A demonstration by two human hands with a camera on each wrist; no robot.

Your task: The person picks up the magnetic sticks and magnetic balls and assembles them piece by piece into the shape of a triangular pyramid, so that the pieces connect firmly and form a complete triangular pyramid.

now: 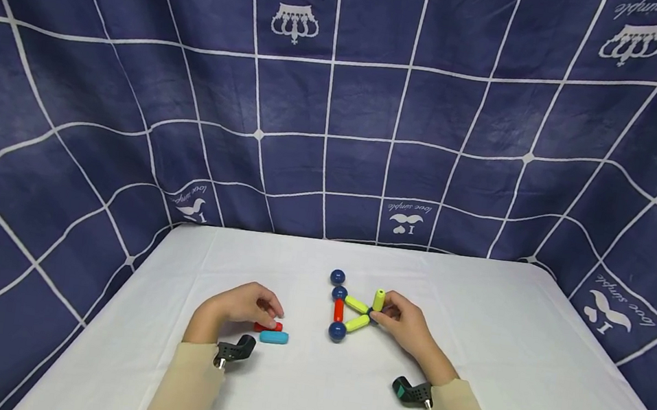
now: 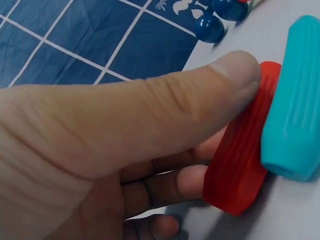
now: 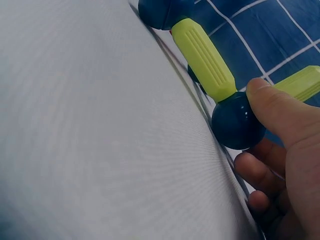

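Note:
My left hand (image 1: 247, 304) pinches a red ribbed rod (image 2: 240, 150) between thumb and fingers, low over the white cloth. A turquoise rod (image 1: 274, 337) lies right alongside it. Farther right is a flat triangle of rods and balls: one red rod (image 1: 339, 310), a far yellow rod (image 1: 356, 304) and a near yellow rod (image 1: 358, 323). Dark blue balls form its far left corner (image 1: 340, 293) and near left corner (image 1: 337, 331). With thumb and fingers, my right hand (image 1: 406, 323) grips the right corner's blue ball (image 3: 237, 122), partly covering it. Another yellow rod (image 1: 379, 300) stands up from that ball.
Just beyond the triangle sits a separate blue ball (image 1: 338, 277). White cloth (image 1: 291, 394) covers the table, and a navy curtain (image 1: 366, 106) with white grid lines encloses its back and sides.

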